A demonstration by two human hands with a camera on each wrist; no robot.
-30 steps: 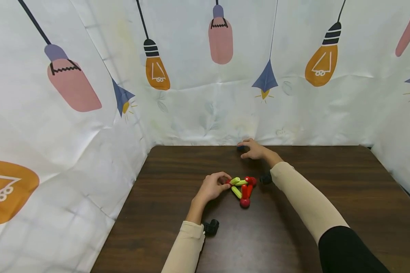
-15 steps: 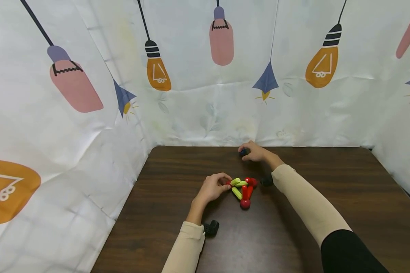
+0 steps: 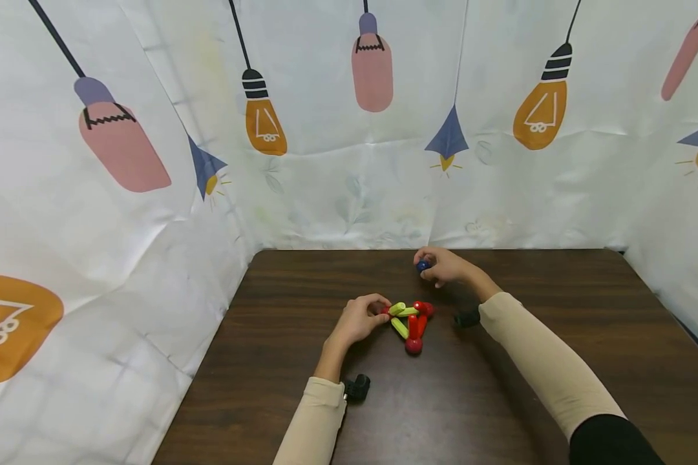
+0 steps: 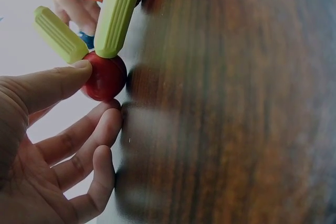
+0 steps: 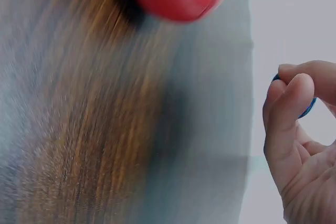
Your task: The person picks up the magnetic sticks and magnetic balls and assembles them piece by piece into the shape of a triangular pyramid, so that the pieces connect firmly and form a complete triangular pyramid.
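Note:
My left hand (image 3: 357, 320) pinches a red ball (image 4: 106, 77) at the left corner of a small triangle of sticks and balls on the table. Yellow-green sticks (image 3: 400, 328) run from that ball, and one more (image 4: 60, 35) juts up from it. A red stick (image 3: 422, 325) forms another side of the triangle, between a front red ball (image 3: 413, 347) and a right-hand red ball (image 3: 428, 310). Beyond the triangle, my right hand (image 3: 449, 266) holds a small blue ball (image 3: 423, 265) between thumb and fingers; in the right wrist view the fingers mostly hide it.
The dark wooden table (image 3: 442, 413) carries the triangle near its middle. A white curtain (image 3: 326, 194) printed with lamps hangs along the far edge and left side. Black wrist cameras (image 3: 357, 388) sit on both forearms.
My right hand has come back from the table's far edge toward the triangle, now with the blue ball pinched in its fingers. The left hand and the triangle have stayed in place.

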